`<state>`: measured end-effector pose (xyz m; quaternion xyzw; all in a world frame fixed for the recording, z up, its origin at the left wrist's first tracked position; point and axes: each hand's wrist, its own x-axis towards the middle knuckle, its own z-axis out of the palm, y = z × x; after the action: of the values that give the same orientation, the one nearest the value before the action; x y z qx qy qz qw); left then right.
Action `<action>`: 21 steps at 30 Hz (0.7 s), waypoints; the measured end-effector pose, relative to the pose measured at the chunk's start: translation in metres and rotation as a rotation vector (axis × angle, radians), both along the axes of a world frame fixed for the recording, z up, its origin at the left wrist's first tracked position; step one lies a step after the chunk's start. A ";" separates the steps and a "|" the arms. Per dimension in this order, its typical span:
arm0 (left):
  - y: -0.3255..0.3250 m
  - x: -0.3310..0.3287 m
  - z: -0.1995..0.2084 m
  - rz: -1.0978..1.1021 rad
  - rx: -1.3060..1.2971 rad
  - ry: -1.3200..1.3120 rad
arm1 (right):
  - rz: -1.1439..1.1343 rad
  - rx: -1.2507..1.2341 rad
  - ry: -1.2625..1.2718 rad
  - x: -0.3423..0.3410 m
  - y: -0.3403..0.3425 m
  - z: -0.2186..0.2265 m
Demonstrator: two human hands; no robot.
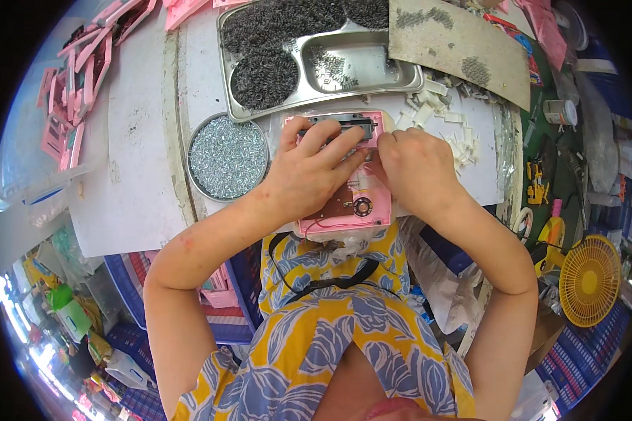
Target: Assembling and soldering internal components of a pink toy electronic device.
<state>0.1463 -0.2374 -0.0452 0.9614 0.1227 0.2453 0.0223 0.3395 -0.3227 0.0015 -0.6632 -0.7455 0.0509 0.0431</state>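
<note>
A pink plastic casing point(381, 203) lies at the table's near edge, its inside facing up. It holds a brown board point(333, 208), a round black speaker-like part point(362, 206) and thin wires. Across its far end sits a black mechanism point(358, 125). My left hand point(309, 168) lies over the casing's left side, its fingers bent onto the black mechanism and gripping there. At the casing's far right corner, my right hand point(418, 165) is closed, thumb and fingertips drawn together. Whatever is in those fingertips is hidden.
A round tin point(227, 156) full of small metal pieces stands left of the casing. Beyond it, a steel tray point(309, 98) holds dark springs, with a board point(463, 49) overlapping its right end. White plastic parts point(435, 116) lie right; pink frames point(74, 105) pile up far left.
</note>
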 end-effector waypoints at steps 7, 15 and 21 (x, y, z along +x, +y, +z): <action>-0.002 -0.003 0.000 0.009 -0.001 0.043 | -0.271 -0.178 0.276 0.004 0.006 -0.005; -0.001 0.000 0.006 -0.047 -0.041 0.106 | -0.017 -0.059 -0.137 -0.024 -0.005 0.006; 0.001 -0.012 0.016 -0.070 -0.088 0.138 | -0.154 -0.125 0.096 0.081 0.028 0.053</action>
<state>0.1339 -0.2363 -0.0296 0.9778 0.1009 0.1722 0.0645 0.4209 -0.2942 0.0540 -0.7168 -0.6846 0.1258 0.0410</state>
